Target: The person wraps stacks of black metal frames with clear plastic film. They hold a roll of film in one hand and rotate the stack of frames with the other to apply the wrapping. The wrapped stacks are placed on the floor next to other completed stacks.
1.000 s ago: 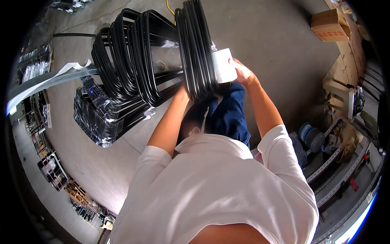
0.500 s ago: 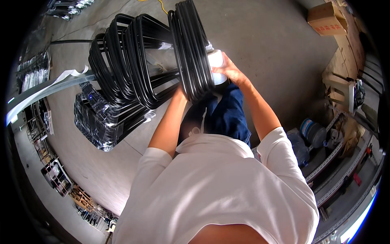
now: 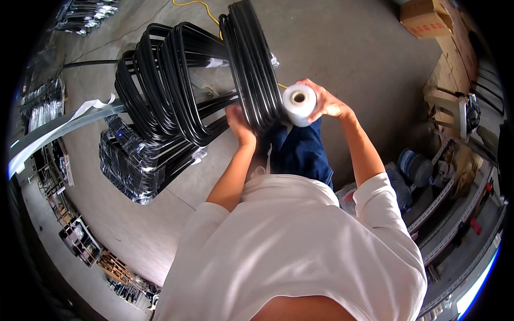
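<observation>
My right hand (image 3: 327, 104) is wrapped round a roll of clear stretch film (image 3: 300, 107), its hollow core facing up. The roll sits just right of a tight upright bundle of black bent-tube frames (image 3: 250, 67). On that bundle's left side is my left hand (image 3: 241, 125), its fingers curled and partly hidden against the tubes; what they hold, if anything, does not show. More black tube frames (image 3: 184, 80) hang in a row to the left. Clear film shows on their lower bars.
A grey metal beam (image 3: 69, 122) carrying a white strip runs in from the left. Film-wrapped black frames (image 3: 128, 160) stand below the row. At right are a cardboard box (image 3: 425, 18), a large water bottle (image 3: 416, 167) and metal shelving (image 3: 444, 224). A yellow cord (image 3: 201, 4) lies behind.
The film roll has come out from beside the bundle toward the right and tipped, showing its core, with my right hand on it. My left hand has become more visible at the bundle's left side.
</observation>
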Motion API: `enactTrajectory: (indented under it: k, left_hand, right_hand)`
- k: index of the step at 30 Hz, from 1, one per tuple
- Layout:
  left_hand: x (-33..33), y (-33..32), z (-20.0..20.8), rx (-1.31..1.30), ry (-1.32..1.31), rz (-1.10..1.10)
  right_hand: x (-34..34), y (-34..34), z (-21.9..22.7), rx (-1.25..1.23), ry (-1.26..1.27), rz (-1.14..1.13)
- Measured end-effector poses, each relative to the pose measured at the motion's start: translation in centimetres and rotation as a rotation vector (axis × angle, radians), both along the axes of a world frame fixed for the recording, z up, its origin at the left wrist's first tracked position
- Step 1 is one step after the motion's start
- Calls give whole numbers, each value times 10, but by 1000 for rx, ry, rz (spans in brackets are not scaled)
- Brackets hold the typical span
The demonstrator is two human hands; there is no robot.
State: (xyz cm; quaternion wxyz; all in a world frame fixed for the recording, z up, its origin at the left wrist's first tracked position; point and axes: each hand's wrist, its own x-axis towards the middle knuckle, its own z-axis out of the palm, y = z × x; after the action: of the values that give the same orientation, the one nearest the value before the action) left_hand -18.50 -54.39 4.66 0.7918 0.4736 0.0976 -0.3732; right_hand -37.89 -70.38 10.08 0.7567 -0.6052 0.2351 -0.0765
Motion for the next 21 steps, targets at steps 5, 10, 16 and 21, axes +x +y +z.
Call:
enactTrajectory:
  k: [5, 10, 16, 21]
  left_hand:
    - [-21, 54, 18, 501, -788, -373]
    - [0, 84, 36, 392, -692, -758]
    - [-13, 96, 36, 310, -549, -796]
    - [-32, 110, 22, 21, -639, -919]
  right_hand:
    - [-16, 37, 8, 149, -10, 85]
    - [-7, 82, 7, 42, 13, 61]
    - [12, 122, 7, -180, 75, -87]
    - [14, 137, -4, 100, 14, -218]
